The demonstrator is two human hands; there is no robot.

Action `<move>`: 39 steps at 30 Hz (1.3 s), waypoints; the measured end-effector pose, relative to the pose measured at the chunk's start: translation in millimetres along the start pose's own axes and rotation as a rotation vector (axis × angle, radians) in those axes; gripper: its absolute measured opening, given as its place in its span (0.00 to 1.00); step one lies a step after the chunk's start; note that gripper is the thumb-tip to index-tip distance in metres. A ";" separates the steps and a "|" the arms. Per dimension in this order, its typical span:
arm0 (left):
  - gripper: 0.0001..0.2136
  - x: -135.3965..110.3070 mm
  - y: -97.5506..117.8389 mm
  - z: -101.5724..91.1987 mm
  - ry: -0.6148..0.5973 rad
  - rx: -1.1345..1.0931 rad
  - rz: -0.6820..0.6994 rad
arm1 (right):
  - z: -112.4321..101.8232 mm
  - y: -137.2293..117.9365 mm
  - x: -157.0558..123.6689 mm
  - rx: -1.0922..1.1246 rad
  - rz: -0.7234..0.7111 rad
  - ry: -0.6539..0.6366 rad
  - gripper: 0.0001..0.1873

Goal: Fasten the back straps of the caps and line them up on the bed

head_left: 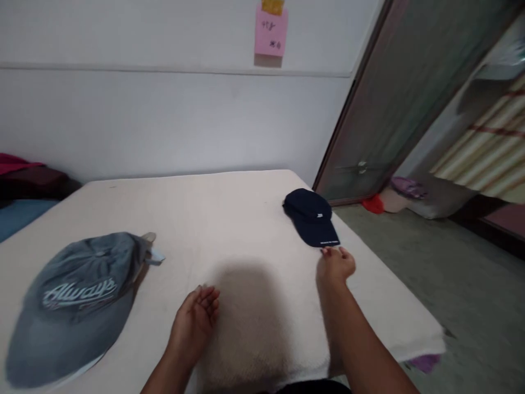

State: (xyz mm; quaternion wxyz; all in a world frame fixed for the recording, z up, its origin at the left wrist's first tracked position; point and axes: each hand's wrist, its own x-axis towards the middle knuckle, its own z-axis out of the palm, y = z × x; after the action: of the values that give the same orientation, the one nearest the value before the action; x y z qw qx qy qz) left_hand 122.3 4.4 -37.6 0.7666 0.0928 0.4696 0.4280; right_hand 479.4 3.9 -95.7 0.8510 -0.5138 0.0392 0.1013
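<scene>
A navy baseball cap (307, 210) lies on the right part of the cream-covered surface, its brim pointing toward me. At the brim's front edge is my right hand (339, 264), with its fingers bent and closed at the edge. To the left, my left hand (196, 320) hovers low over the cover, palm turned inward. Its fingers are loosely curled and hold nothing. A grey-blue baseball cap (82, 301) with white "Always" lettering sits further left, apart from that hand. Its back strap (152, 256) sticks out toward the right.
The cream cover (197, 219) ends at a drop on the right, above a grey floor (418, 262). A white wall with a pink note (270, 32) stands behind. Dark red and blue items (30, 186) lie at the far left. Bags (394, 197) rest on the floor.
</scene>
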 end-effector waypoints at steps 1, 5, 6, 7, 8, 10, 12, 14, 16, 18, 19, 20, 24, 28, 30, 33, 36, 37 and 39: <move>0.10 0.1 1.3 -3.0 0.029 -0.024 0.019 | -1.2 -2.0 -3.8 -0.004 -0.008 -0.003 0.15; 0.07 0.8 10.8 -17.7 0.123 -0.126 0.114 | -1.6 -8.6 -27.6 -0.057 0.008 -0.071 0.13; 0.07 0.4 14.5 -21.5 0.138 -0.148 0.138 | -0.4 -9.5 -36.6 -0.095 0.020 -0.101 0.12; 0.07 -0.3 18.8 -25.1 0.150 -0.170 0.162 | 1.4 -10.2 -47.2 -0.125 0.038 -0.136 0.12; 0.08 -1.4 23.6 -28.5 0.157 -0.192 0.184 | 3.6 -10.8 -59.9 -0.168 0.062 -0.195 0.12; 0.08 -3.7 33.8 -34.9 0.160 -0.229 0.223 | 9.0 -11.9 -91.5 -0.298 0.100 -0.369 0.12; 0.08 -5.4 43.8 -41.3 0.154 -0.257 0.256 | 14.6 -12.6 -130.7 -0.404 0.112 -0.556 0.11; 0.08 -6.2 52.1 -48.0 0.153 -0.273 0.285 | 18.3 -12.4 -174.2 -0.468 0.126 -0.746 0.10; 0.09 -7.4 58.0 -54.7 0.165 -0.271 0.308 | 17.8 -10.2 -217.0 -0.506 0.155 -0.938 0.09; 0.08 -10.5 62.4 -60.8 0.179 -0.251 0.342 | 12.9 -5.1 -254.1 -0.516 0.132 -1.103 0.07; 0.07 -13.2 64.7 -63.7 0.182 -0.245 0.364 | 9.4 -1.6 -269.3 -0.540 0.114 -1.192 0.06; 0.06 -16.6 67.6 -66.8 0.180 -0.227 0.409 | 5.7 2.4 -282.0 -0.570 0.092 -1.280 0.05; 0.02 -34.0 88.4 -85.9 0.189 0.057 0.811 | -3.5 19.5 -308.3 -0.691 -0.046 -1.508 0.07; 0.05 -48.3 123.3 -122.1 0.448 0.376 1.143 | -1.9 31.0 -309.9 -0.788 -0.147 -1.549 0.07; 0.10 -51.0 140.7 -143.3 0.630 0.484 1.240 | -0.5 33.9 -308.9 -0.803 -0.172 -1.560 0.07; 0.21 -48.6 158.7 -168.3 0.856 0.761 1.183 | 0.2 35.8 -309.4 -0.800 -0.209 -1.580 0.07; 0.31 -42.4 164.3 -176.8 0.870 1.027 1.064 | 0.3 35.2 -312.3 -0.806 -0.235 -1.601 0.07; 0.33 -40.6 164.3 -176.4 0.859 1.066 1.053 | 0.5 34.7 -313.3 -0.811 -0.241 -1.608 0.07; 0.36 -38.8 164.1 -173.3 0.863 1.078 1.056 | 1.0 33.4 -314.8 -0.822 -0.252 -1.617 0.07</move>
State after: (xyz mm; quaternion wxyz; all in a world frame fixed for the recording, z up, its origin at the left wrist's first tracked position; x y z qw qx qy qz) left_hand -117.0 31.7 -17.3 0.0745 0.4786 0.7534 0.4447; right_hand 164.9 -21.8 -70.4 0.3741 -0.5494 -0.6640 0.3425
